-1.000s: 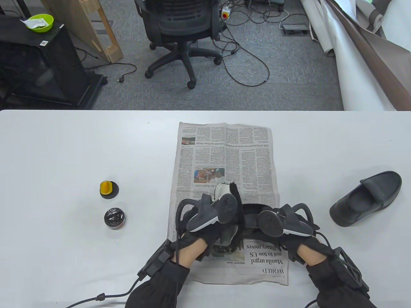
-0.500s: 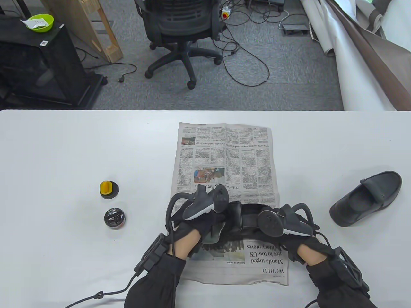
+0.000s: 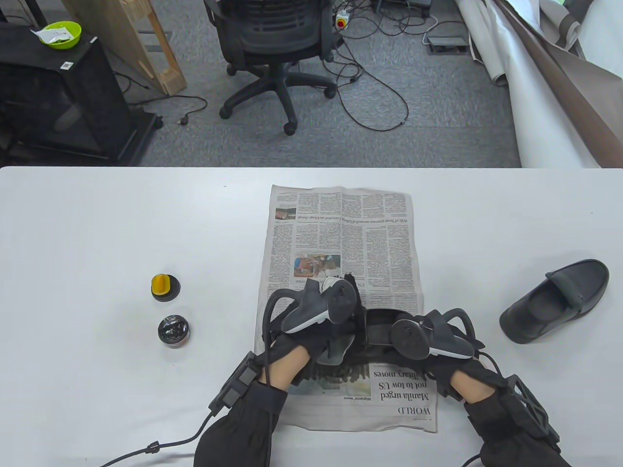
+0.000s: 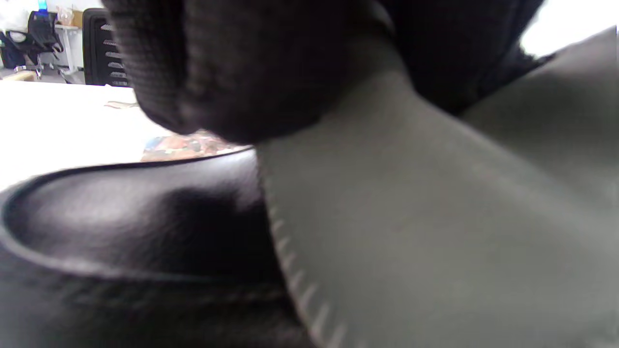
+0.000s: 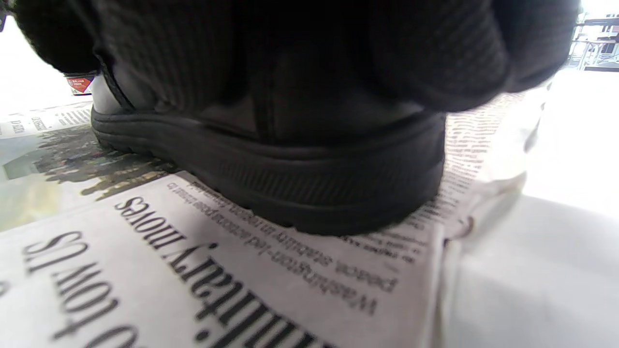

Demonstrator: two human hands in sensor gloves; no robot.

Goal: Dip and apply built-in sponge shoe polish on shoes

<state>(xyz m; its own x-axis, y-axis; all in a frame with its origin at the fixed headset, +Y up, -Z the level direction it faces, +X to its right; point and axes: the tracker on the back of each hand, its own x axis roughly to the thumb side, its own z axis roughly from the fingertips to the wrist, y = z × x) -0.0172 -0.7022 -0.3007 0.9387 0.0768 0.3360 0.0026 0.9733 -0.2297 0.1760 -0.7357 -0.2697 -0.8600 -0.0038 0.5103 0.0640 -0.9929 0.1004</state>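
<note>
A black shoe (image 3: pixel 378 330) lies on the newspaper (image 3: pixel 340 228), mostly hidden by both hands and their trackers. My left hand (image 3: pixel 297 352) grips a grey cloth (image 3: pixel 338 348) and presses it on the shoe's upper; up close the cloth (image 4: pixel 411 217) has a zigzag edge and lies over the glossy leather (image 4: pixel 121 232). My right hand (image 3: pixel 440 367) grips the shoe's heel (image 5: pixel 290 183). The open polish jar (image 3: pixel 173 331) and its yellow-knobbed sponge lid (image 3: pixel 165 287) stand apart to the left, untouched.
A second black shoe (image 3: pixel 555 301) lies on the table at the right. The table's far edge (image 3: pixel 311 168) drops to a floor with an office chair (image 3: pixel 272 44) and cables. Cables trail from both wrists at the near edge.
My left hand with the cloth slid left and toward me across the shoe, then back right and away. The right hand and the shoe stayed still.
</note>
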